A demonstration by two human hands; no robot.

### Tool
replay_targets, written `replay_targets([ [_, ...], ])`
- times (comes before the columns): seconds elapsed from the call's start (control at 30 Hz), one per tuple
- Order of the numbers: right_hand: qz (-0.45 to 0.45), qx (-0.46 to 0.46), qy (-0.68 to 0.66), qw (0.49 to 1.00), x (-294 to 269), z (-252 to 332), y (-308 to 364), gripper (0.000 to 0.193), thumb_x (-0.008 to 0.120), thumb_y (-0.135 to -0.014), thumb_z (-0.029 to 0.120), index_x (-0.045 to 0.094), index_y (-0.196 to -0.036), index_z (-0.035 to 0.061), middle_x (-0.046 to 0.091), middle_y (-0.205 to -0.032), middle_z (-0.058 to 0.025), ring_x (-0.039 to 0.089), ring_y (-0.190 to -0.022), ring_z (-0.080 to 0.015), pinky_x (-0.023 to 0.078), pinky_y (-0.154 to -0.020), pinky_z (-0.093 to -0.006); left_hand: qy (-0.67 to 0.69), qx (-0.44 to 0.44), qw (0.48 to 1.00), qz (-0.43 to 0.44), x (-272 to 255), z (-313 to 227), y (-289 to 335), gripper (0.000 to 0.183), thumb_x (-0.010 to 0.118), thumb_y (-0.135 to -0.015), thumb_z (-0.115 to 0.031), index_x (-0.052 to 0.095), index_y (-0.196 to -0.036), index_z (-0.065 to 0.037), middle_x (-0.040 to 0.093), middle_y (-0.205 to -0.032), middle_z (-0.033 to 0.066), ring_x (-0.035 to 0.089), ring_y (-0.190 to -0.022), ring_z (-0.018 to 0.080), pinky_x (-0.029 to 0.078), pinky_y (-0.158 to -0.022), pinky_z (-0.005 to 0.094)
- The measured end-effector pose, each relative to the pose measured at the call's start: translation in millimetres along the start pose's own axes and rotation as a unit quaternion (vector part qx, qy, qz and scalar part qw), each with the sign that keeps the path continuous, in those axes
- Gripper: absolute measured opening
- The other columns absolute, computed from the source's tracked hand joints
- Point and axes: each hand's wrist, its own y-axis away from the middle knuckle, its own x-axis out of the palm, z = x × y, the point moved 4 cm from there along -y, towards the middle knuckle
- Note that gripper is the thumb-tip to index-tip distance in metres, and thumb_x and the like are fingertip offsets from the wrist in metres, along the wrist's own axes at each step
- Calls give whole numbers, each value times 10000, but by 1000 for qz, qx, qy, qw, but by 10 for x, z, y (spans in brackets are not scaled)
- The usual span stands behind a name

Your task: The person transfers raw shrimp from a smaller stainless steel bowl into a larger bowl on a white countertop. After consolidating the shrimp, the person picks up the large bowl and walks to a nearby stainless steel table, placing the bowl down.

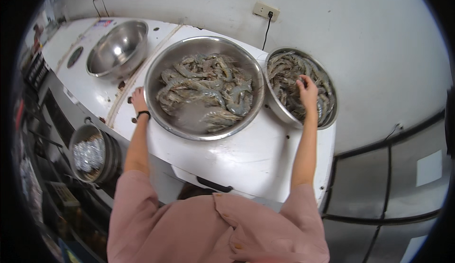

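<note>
A large steel bowl [208,136] stands on the white top and holds a heap of raw, whole grey shrimp [194,85], with a pale, cloudy patch near its front. My left hand [139,100] lies against this bowl's left outer side, fingers stretched out and nothing visible in them. To the right, a smaller steel bowl [279,109] is filled with more shrimp [284,68]. Over that heap my right hand [308,91] reaches in with thumb and fingers curled toward each other. Whatever lies between those fingertips is too small to make out.
At the left, a shiny steel bowl [118,49] sits tilted. A metal pot [85,132] with a clear plastic bag [89,155] stands lower down, left of the white top [222,161]. Behind, a plugged cord [266,33] hangs from a wall socket. Metal doors [362,182] are at right.
</note>
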Motion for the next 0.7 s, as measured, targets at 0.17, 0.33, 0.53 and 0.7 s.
replay_targets([
  [0.17,22,9,4,1000,16,43,6,235,623,-781,138,595,-986,26,612,-815,-145,550,-711,-234,440,-699,-314,54,5,998,17,-107,-72,12,353,461,-794,-102,483,-1144,-145,471,-1088,46,442,-1040,241,370,-869,383],
  [0.33,40,15,-5,999,31,74,20,242,627,-781,156,596,-987,32,616,-809,-125,516,-661,-191,423,-637,-292,62,-25,997,48,-221,-128,-2,349,465,-785,-79,489,-1129,-137,472,-1093,55,434,-1055,248,352,-897,383],
  [0.53,29,6,-13,999,50,-8,11,251,619,-780,160,592,-999,39,631,-882,-154,581,-762,-245,441,-697,-318,61,-23,997,50,-199,-112,-8,338,453,-796,-92,489,-1128,-144,470,-1092,54,432,-1054,244,346,-901,380],
  [0.7,28,10,-17,999,49,-24,4,248,612,-782,159,591,-997,38,628,-929,-184,598,-890,-309,443,-776,-347,70,-24,996,48,-180,-99,-6,348,444,-809,-117,483,-1152,-156,469,-1090,49,432,-1052,237,342,-904,373],
])
